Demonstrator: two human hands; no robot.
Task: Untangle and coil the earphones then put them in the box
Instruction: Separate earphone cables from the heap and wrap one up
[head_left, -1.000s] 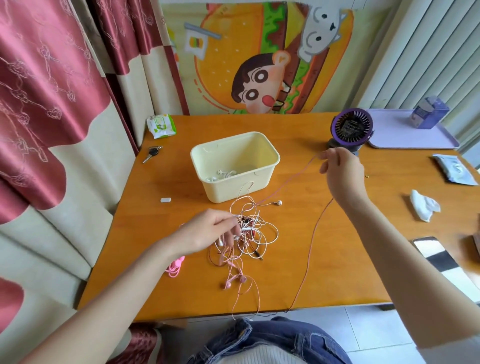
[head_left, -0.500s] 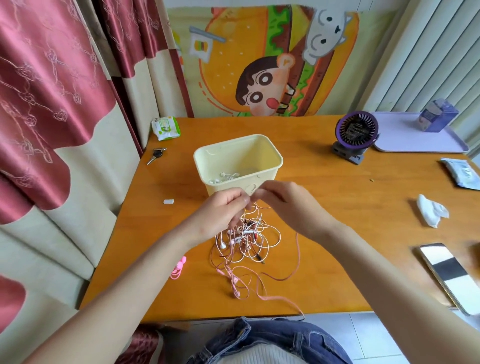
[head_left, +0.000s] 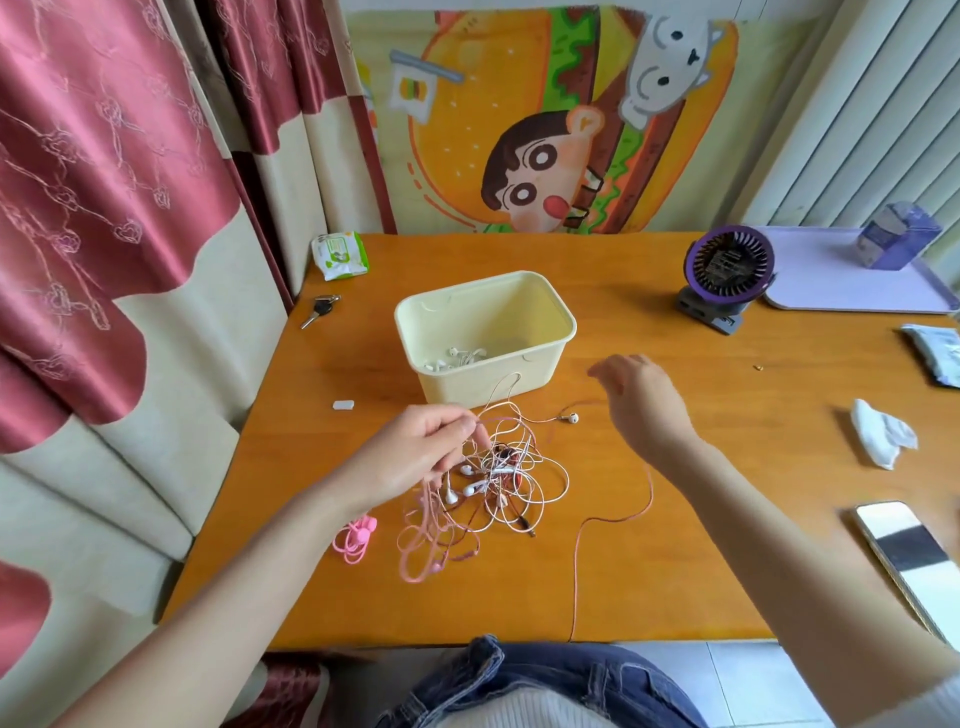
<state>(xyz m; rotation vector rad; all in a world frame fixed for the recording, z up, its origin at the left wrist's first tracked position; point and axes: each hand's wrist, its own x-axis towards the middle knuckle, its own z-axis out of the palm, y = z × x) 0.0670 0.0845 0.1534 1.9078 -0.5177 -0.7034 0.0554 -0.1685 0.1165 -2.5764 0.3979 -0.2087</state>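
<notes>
An orange wooden table (head_left: 519, 597) bears a lilac plastic tray (head_left: 831, 296) and round purple fan (head_left: 730, 265) far right, and a cream plastic box (head_left: 457, 387) mid-table. Tangled pink and white earphones (head_left: 498, 478) lie just near of the box, one strand trailing over the near edge, bare wood open to their right. The left hand (head_left: 415, 457) pinches strands there; the blurred right hand (head_left: 644, 410) hovers beside the box, its grip unclear.

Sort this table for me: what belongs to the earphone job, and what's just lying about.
Job: tangle, gripped by the left hand; box; earphones in it; pink cable.

Lying about: fan, tray, carton, keys, wipes, tissue, phone, packet.
</notes>
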